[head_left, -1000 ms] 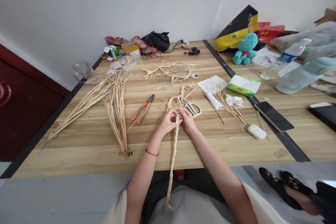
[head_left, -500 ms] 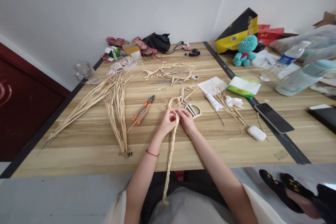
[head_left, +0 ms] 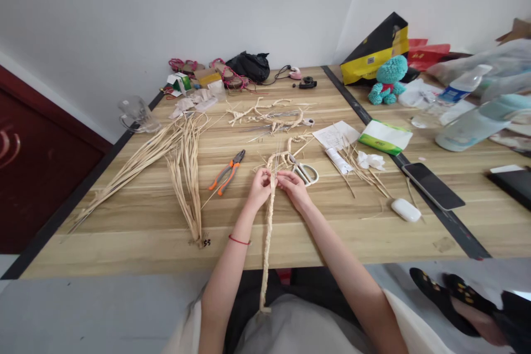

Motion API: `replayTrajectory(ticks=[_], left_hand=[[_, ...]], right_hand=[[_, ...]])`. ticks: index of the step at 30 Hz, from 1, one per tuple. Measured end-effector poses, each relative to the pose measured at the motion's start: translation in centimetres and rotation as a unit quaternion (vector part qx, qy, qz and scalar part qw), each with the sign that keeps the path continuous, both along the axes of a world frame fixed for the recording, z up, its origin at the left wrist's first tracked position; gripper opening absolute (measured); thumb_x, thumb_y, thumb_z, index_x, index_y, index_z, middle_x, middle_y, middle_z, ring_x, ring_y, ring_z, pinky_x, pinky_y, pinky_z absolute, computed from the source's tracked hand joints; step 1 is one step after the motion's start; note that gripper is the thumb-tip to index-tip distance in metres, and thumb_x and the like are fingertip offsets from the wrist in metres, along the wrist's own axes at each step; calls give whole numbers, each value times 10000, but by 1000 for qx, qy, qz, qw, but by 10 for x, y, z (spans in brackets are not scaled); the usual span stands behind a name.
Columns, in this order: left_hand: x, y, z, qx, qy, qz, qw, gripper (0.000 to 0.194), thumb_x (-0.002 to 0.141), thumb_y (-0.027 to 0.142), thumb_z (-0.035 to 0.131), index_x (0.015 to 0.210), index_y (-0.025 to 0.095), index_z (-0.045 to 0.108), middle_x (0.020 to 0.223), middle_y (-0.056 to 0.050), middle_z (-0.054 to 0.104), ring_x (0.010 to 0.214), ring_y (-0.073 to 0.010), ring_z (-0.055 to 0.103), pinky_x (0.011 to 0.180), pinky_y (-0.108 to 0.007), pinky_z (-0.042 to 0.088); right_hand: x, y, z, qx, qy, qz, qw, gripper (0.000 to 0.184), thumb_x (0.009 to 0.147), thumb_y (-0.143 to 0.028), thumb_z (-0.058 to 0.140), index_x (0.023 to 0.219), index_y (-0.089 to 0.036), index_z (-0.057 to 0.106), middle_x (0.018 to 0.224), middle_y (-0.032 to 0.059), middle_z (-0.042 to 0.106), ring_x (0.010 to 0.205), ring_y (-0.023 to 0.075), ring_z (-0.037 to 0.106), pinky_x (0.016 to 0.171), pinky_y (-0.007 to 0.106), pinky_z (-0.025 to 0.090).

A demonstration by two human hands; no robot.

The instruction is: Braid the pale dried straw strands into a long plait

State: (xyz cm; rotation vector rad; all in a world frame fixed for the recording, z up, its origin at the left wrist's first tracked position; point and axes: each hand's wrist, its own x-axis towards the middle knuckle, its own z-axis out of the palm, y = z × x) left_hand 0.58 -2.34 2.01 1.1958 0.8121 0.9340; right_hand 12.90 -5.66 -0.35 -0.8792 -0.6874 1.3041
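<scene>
Braid runs from the person's two hands down past the worktop's near edge, its lower end against the grey shirt. From where I stand, the left hand pinches its top between the fingers; the right hand is just beside it, and I can't tell whether those fingers grip a strand. Scissors lie near the right hand, pliers off to the left.
</scene>
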Motion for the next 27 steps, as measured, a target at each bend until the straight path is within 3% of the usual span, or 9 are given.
replayTrajectory(ticks=[9, 17, 27], left_hand=[[-5, 2, 7, -65, -12, -15, 998, 368, 631, 348, 708, 860, 187, 469, 620, 49, 548, 534, -74, 498, 534, -199, 373], [-4, 4, 0, -58, -10, -29, 998, 321, 666, 345, 681, 883, 168, 525, 617, 32, 553, 552, -85, 514, 551, -210, 390], [-3, 3, 2, -52, 3, 6, 999, 287, 651, 368, 682, 794, 169, 533, 576, 39, 541, 511, -76, 480, 521, -204, 358]], right_hand=[[-1, -5, 6, 15, 20, 50, 998, 340, 586, -250, 761, 902, -243, 635, 890, 17, 675, 726, 149, 598, 695, 297, 466], [-3, -5, 4, 13, -13, 33, 999, 315, 585, -294, 765, 860, -230, 626, 806, 5, 660, 655, 131, 572, 639, 278, 445], [-4, -4, 3, -14, -13, -12, 1000, 230, 602, -326, 761, 778, -204, 680, 631, -15, 608, 550, 93, 474, 572, 250, 394]])
